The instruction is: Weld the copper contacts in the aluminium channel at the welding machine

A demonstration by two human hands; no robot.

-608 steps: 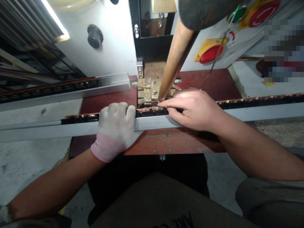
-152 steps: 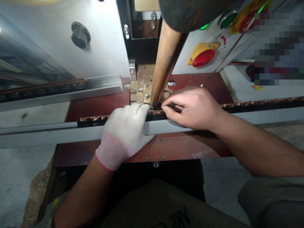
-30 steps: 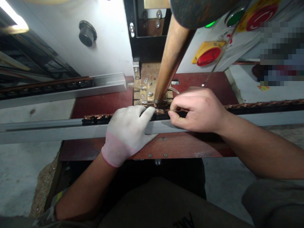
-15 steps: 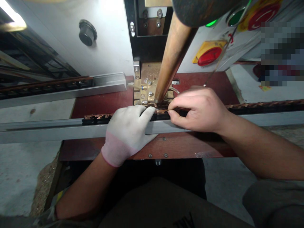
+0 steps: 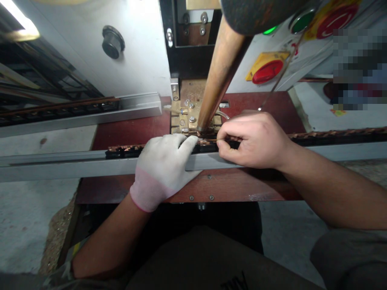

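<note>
A long grey metal rail (image 5: 66,165) with a black strip of copper contacts (image 5: 122,151) lies across the red-brown work plate (image 5: 229,187). My left hand (image 5: 163,167), in a white glove, is closed over the rail just left of the copper electrode rod (image 5: 219,76). The rod's tip comes down on the strip beside a brass fixture (image 5: 184,117). My bare right hand (image 5: 255,139) rests on the rail to the right of the tip, its thumb and forefinger pinching a thin wire (image 5: 211,140) that points at the tip.
A second rail (image 5: 90,112) with the same black strip lies behind at the left. The white machine front carries a black knob (image 5: 112,41), a red and yellow switch (image 5: 267,68) and a green lamp (image 5: 302,18). A thin rod (image 5: 273,84) leans behind my right hand.
Over the last second both hands have stayed in place on the rail. The right hand's pinch has shifted slightly. Compared with 20 s ago, the rail has slid to the right.
</note>
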